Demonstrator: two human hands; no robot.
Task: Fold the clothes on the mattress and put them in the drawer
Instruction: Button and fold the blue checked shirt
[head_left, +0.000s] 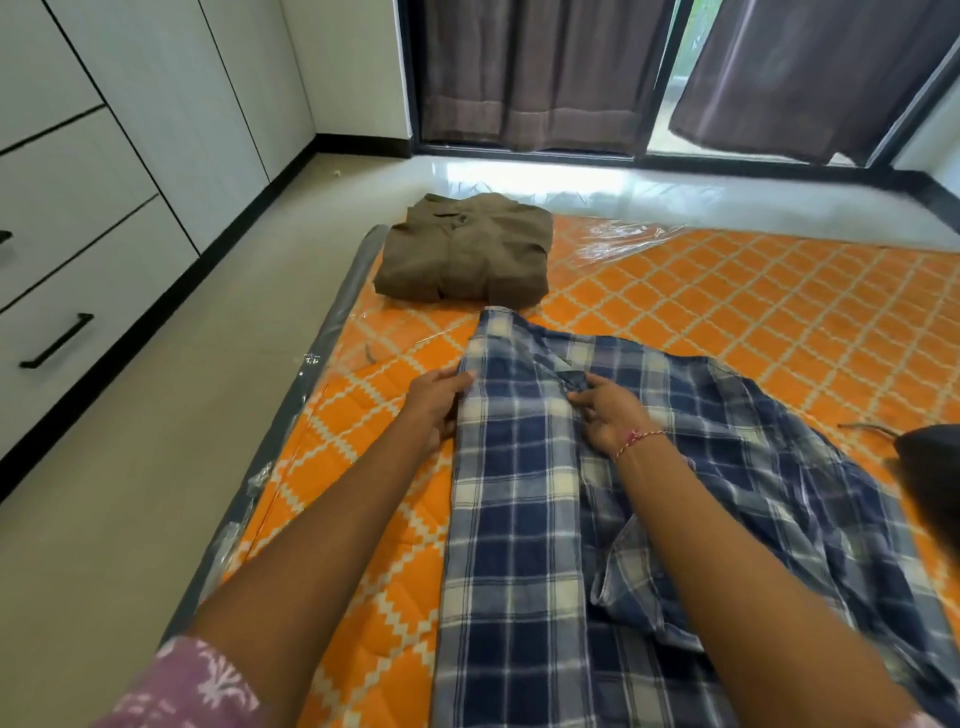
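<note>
Nearest the lens, at the bottom left of the frame, a pink sleeve (192, 686) with a white print is cut off by the lower edge, and both bare forearms reach up from it toward the middle. They stretch over a blue and white plaid shirt (524, 519) spread on the orange patterned mattress (753, 312), which fills the centre and right of the frame. The shirt's lower part runs out of the picture at the bottom, and its right half lies rumpled in folds, so its full outline cannot be made out.

At the shirt's left edge, the left hand (434, 410) lies with fingers fairly straight, tips on the cloth; whether the thumb is tucked under the fabric is hidden. Further right, the right hand (608, 413) sits at the shirt's centre near the collar with fingers curled down onto the cloth, apparently pinching the fabric by the placket, though the fingertips are partly hidden by the hand itself. A red and white thread (636, 441) circles that wrist.

Above the plaid shirt, at the mattress's far left corner, lies a folded olive shirt (462, 254), just apart from the plaid collar. Clear plastic wrap glints over the mattress surface.

At the left of the frame stand white drawers (78, 249) with a black handle (57, 340), all closed. Dark curtains (545, 67) hang at the top. A dark blurred shape (930, 467) intrudes at the right edge and cannot be identified. No readable writing or label shows anywhere.
</note>
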